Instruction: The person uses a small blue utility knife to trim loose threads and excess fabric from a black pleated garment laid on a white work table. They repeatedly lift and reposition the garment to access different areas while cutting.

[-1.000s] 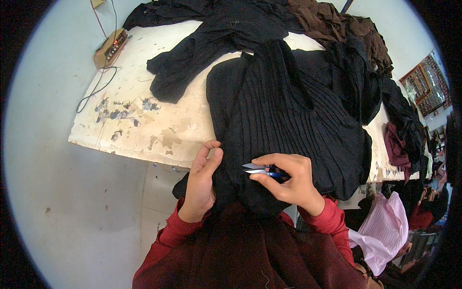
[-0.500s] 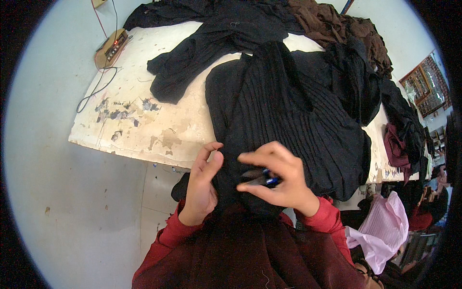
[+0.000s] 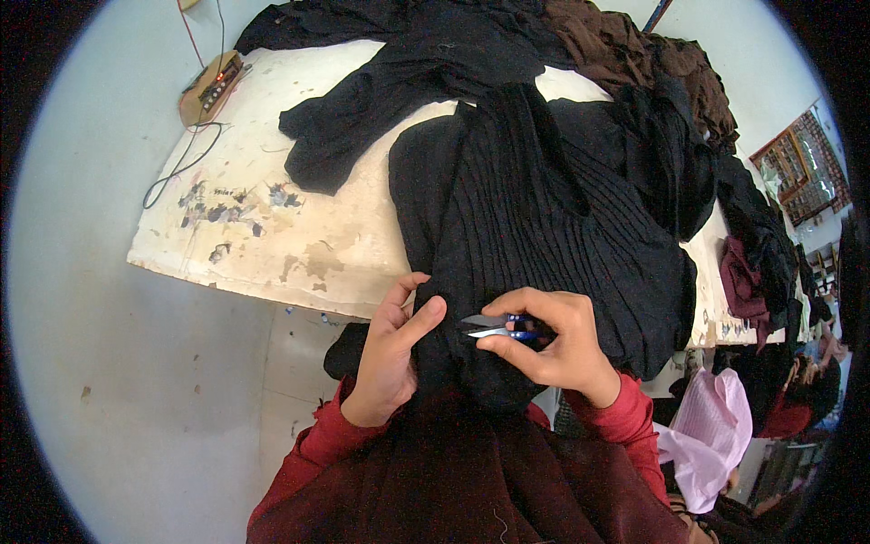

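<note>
A black pleated garment [image 3: 544,236] spreads over the near edge of the table and hangs down in front of me. At its left edge, my left hand [image 3: 391,349] holds the cloth, thumb on top and the other fingers partly hidden. My right hand [image 3: 566,340] grips blue-handled thread snips [image 3: 517,328] between thumb and fingers. Their two blades point left, parted, just over the black cloth and a short way from my left thumb.
The pale, stained table [image 3: 344,245] carries more black cloth [image 3: 362,118] and a brown heap [image 3: 625,54] at the back. A power strip [image 3: 210,89] with a cable stands at the far left. Pink striped cloth [image 3: 711,426] is at lower right, near other people.
My right hand has shifted right and turned, so the snips' blades now show clearly. The left thumb has moved slightly right across the cloth.
</note>
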{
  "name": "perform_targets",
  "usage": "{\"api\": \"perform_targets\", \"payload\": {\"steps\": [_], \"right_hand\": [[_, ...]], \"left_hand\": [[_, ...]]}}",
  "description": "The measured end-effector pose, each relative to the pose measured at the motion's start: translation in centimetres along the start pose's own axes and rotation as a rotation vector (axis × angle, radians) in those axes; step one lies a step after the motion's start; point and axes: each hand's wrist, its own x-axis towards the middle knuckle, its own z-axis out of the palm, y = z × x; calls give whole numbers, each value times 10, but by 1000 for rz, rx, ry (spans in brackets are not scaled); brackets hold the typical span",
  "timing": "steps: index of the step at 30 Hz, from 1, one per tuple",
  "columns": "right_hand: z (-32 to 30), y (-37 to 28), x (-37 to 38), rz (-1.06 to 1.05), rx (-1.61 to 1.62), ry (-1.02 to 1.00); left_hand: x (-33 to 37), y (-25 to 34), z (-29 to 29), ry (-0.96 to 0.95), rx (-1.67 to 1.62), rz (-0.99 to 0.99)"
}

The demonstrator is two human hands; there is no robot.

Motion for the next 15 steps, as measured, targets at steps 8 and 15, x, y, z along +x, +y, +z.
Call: {"api": "perform_targets", "payload": {"steps": [8,15], "right_hand": [[3,-6,4,-134,-141,41],[1,-3,0,-106,-51,111]], "left_hand": [[-2,0,3,-11,-26,4],[-9,11,7,71,82,24]]}}
